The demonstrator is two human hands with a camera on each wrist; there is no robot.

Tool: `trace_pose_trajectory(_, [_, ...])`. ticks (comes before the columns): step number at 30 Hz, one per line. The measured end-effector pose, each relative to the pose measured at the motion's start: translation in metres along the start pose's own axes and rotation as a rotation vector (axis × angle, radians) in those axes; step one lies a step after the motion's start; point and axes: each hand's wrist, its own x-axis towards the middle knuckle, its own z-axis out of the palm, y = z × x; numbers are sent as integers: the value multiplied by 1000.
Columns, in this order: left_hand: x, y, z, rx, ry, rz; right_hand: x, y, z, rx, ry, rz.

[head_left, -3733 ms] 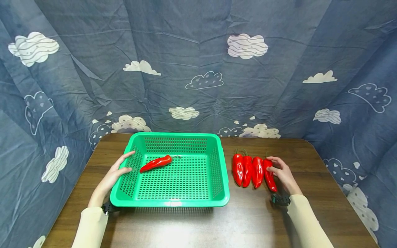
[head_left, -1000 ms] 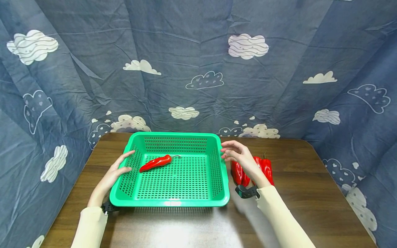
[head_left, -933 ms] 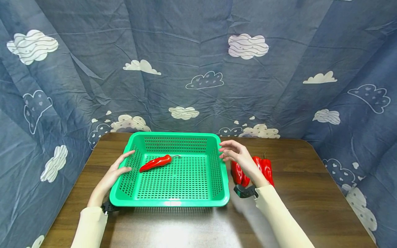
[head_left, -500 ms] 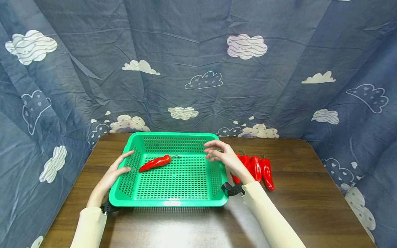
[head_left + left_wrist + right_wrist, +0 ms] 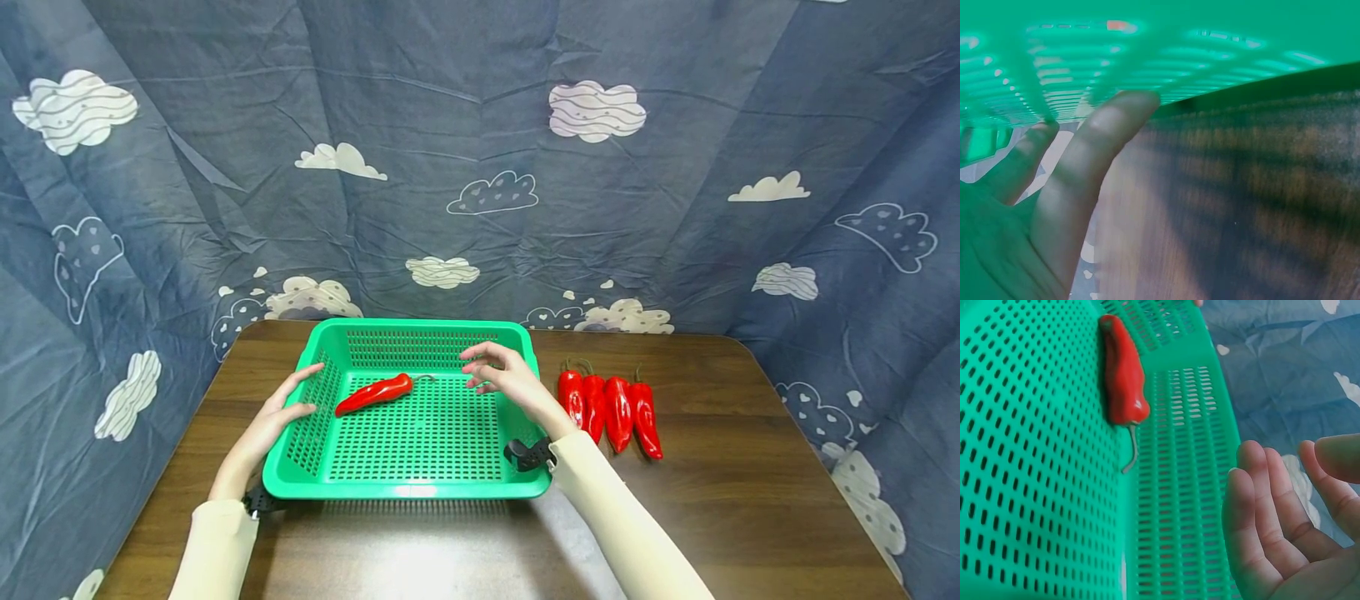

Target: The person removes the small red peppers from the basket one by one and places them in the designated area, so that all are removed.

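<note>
A red pepper [image 5: 375, 394] with a thin stem lies in the green plastic basket [image 5: 416, 492], toward its left side. My left hand [image 5: 268, 423] is at the basket's left wall. In the left wrist view its fairly straight fingers [image 5: 1082, 169] touch the outside of that wall. Over the right part of the basket hovers my right hand [image 5: 510, 379], its fingers loosely bent and spread with nothing in them. The right wrist view shows it holding nothing, to the right of the pepper [image 5: 1125, 375].
Several more red peppers [image 5: 618, 412] lie side by side on the wooden table [image 5: 735, 433], right of the basket. A dark blue curtain [image 5: 652, 208] with a cloud print hangs behind the table and along its sides.
My right hand has left the rightmost pepper on the table and moved left, past the basket's right rim to above its inside. The left hand and the pepper in the basket look unmoved.
</note>
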Motion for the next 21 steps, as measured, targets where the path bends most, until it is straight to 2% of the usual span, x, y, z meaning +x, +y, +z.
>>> trace_pose_trajectory(4, [0,0,0,-18,-5,-13,5,2,8,-15,-12,12])
trace_pose_trajectory(11, [1,0,0,20,5,31,12,5,23,-28,-36,55])
trace_pose_trajectory(21, [1,0,1,12,7,29,23,11,36,-37,-63,93])
